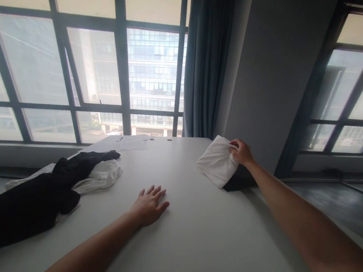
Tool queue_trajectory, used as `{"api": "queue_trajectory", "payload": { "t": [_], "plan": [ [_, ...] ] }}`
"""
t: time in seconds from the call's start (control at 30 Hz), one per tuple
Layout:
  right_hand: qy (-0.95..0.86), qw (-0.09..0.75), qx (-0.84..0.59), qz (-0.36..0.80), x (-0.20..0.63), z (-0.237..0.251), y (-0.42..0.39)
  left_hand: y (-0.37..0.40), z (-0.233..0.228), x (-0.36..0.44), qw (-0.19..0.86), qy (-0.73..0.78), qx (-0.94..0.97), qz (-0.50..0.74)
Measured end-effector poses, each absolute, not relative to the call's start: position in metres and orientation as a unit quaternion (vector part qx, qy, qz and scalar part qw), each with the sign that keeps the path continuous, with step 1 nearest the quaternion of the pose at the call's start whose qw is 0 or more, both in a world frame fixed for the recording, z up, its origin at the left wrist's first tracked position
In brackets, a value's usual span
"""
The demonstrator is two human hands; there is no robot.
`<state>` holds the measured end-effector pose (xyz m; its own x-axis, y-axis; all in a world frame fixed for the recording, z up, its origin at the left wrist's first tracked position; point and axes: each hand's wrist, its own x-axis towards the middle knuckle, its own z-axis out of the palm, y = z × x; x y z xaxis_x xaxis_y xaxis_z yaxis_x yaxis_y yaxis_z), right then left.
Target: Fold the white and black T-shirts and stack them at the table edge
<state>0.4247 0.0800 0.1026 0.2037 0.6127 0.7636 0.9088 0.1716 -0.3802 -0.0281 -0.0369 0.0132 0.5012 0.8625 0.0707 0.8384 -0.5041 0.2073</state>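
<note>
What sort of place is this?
Probably an office or workroom: large gridded windows face a glass-fronted building, and a broad white table bears black fabric. The right hand holds a white cloth.

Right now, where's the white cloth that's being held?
In the head view, the white cloth is in the right hand, near the right edge of the table, beside a black item.
</note>
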Motion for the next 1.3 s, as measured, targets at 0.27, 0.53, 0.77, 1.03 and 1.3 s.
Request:
{"api": "queue_trajectory", "payload": {
  "t": [0.27, 0.53, 0.77, 1.03, 1.3],
  "plan": [
    [-0.512, 0.321, -0.769, -0.209, 0.504, 0.078, 0.076, -0.035, 0.01, -0.03, 0.069, 0.489, 0.865, 0.085],
    [-0.546, 0.147, -0.818, -0.105, 0.467, 0.043, 0.064, -0.036, 0.013, -0.029, 0.067, 0.49, 0.866, 0.079],
    [-0.645, 0.184, -0.732, -0.119, 0.37, 0.079, 0.073, -0.036, 0.012, -0.028, 0.067, 0.493, 0.864, 0.074],
    [-0.602, 0.111, -0.785, -0.097, 0.347, 0.05, 0.084, -0.037, 0.014, -0.029, 0.067, 0.49, 0.866, 0.079],
    [-0.445, 0.306, -0.836, -0.099, 0.384, 0.059, 0.094, -0.035, 0.012, -0.029, 0.072, 0.486, 0.867, 0.082]
  ]
}}
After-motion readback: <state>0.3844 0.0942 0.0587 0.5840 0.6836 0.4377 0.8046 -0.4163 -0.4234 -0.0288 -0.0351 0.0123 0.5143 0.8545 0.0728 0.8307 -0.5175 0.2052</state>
